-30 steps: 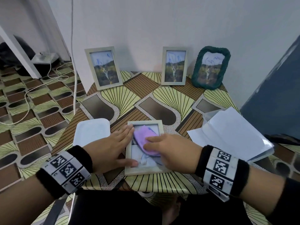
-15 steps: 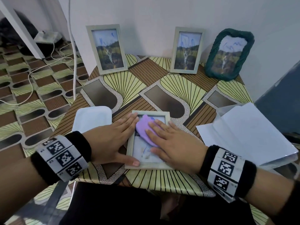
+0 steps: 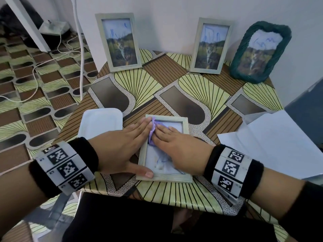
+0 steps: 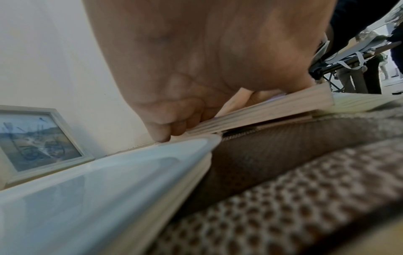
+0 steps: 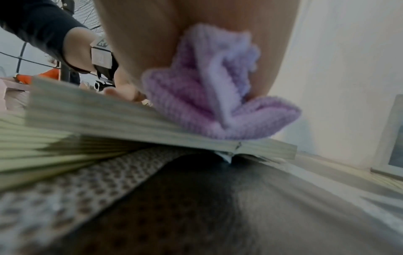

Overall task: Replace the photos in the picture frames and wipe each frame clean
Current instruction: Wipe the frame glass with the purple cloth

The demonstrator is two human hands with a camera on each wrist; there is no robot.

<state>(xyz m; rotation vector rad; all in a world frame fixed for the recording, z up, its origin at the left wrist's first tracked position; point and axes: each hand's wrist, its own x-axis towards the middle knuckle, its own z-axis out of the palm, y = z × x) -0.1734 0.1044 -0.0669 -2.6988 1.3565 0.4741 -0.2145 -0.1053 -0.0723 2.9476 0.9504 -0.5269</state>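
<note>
A pale wooden picture frame (image 3: 185, 125) lies flat near the table's front edge, with blue scribbles on its glass. My left hand (image 3: 129, 144) lies flat along the frame's left side, its thumb at the bottom left corner. My right hand (image 3: 167, 137) presses a bunched purple cloth (image 3: 152, 132) with straight fingers onto the upper left of the glass. The right wrist view shows the cloth (image 5: 207, 107) squeezed between my hand and the frame (image 5: 109, 119). In the left wrist view my fingers (image 4: 165, 127) rest on the frame's edge (image 4: 272, 108).
Two pale frames (image 3: 120, 41) (image 3: 210, 46) and a green woven frame (image 3: 258, 53) lean on the wall at the back, all scribbled with blue. A white tray (image 3: 101, 121) lies left of my hands. Loose paper sheets (image 3: 272, 142) lie at the right. Cables (image 3: 35, 72) run across the floor.
My right hand has slid the purple cloth from the middle of the glass up to its top left corner. My left hand stays on the frame's left side.
</note>
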